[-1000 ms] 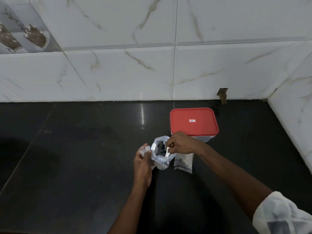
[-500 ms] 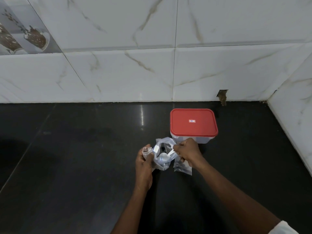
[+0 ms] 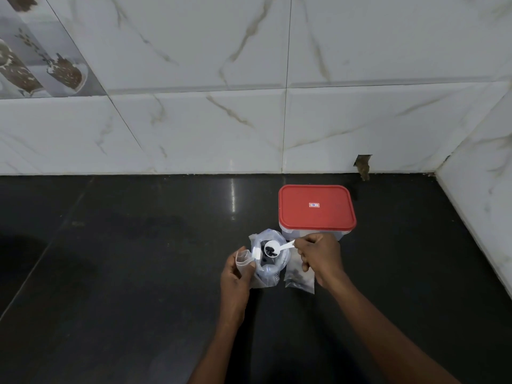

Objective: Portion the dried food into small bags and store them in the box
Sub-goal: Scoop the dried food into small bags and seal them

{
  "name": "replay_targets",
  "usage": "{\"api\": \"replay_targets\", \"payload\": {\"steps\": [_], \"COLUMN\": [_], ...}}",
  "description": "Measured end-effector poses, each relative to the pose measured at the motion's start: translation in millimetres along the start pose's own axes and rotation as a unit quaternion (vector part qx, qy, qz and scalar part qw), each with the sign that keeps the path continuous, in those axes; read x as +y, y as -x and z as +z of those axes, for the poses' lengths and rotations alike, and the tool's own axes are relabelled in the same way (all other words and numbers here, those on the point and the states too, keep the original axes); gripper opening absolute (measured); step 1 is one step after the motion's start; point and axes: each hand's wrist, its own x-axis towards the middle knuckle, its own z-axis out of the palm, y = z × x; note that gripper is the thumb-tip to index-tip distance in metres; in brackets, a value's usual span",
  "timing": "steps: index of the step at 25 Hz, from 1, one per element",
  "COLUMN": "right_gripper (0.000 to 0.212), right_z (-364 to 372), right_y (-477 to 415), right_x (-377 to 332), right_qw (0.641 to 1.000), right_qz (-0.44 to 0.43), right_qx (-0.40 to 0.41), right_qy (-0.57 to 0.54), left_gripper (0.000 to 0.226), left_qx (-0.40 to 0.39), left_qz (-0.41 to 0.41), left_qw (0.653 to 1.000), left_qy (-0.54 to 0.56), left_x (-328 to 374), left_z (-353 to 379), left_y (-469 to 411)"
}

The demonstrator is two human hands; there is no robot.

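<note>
Head view.

Setting: white marbled wall tiles [image 3: 194, 120] behind and to the right; a glossy black desk [image 3: 138, 273] below.

Box [image 3: 291, 234]: clear sides, red lid [image 3: 317, 206] pressed on. It stands near the back edge of the desk, right of the middle.

Large bag [image 3: 268, 268]: clear plastic with its mouth open upward, dark dried food inside. It sits on the desk just in front of the box's left corner.

Filled small bag [image 3: 300, 279]: lies flat on the desk just right of the large bag, partly under the right wrist. Dark pieces show through it.

Scoop [image 3: 271, 249]: white plastic. Half a second ago its bowl was down inside the large bag's mouth; now it is raised level above that mouth with a few dark pieces in it. By my reading one portion is loaded and the next step is tipping it into the empty bag. Storing is not begun, since the lid is on.

Right hand [image 3: 318, 256]: fingers [image 3: 300, 249] curled tight, pinching the scoop's handle at its end.

Left hand [image 3: 235, 278]: as before, just left of the large bag. Thumb and fingers pinch an empty small bag [image 3: 243, 259] near its mouth and hold it upright. Whether this hand also touches the large bag cannot be told.
</note>
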Motion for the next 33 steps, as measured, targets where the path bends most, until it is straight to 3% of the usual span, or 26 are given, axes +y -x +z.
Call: {"api": "replay_targets", "payload": {"steps": [6,9,12,15,16,26,28,29,32,33], "right_gripper": [0.027,0.022,0.007,0.015,0.014,0.024,0.020,0.018,0.003,0.010], "right_z": [13,33,42,36,33,21,20,19,14,13], "right_y": [34,39,43,45,46,48,52,54,55,49], "right_x": [-22,-10,18,53,64,90,83,77,50,46], "right_qw": [0.994,0.973,0.870,0.738,0.710,0.678,0.693,0.721,0.888,0.933], "right_qz": [-0.105,-0.205,-0.416,-0.551,-0.580,-0.646,-0.636,-0.615,-0.410,-0.309], "right_qx": [-0.006,-0.021,-0.037,-0.040,-0.039,0.003,0.004,0.020,0.113,0.132], "right_qy": [0.007,0.102,0.262,0.388,0.397,0.352,0.339,0.318,0.174,0.128], "left_gripper": [0.045,0.046,0.044,0.049,0.051,0.068,0.063,0.060,0.058,0.059], "left_qx": [0.000,-0.003,-0.002,0.009,0.011,0.013,0.010,0.007,0.011,0.012], "left_qz": [0.035,0.047,0.046,0.047,0.048,0.045,0.042,0.042,0.037,0.034], "left_qw": [0.996,0.994,0.994,0.995,0.996,0.997,0.996,0.996,0.995,0.995], "left_qy": [-0.078,-0.103,-0.095,-0.083,-0.077,-0.066,-0.072,-0.076,-0.090,-0.090], "left_x": [-5,-5,-2,-1,-1,0,1,1,1,0], "left_z": [-6,-8,-10,-13,-13,-11,-12,-13,-16,-17], "left_y": [5,8,8,7,8,14,14,13,12,12]}}
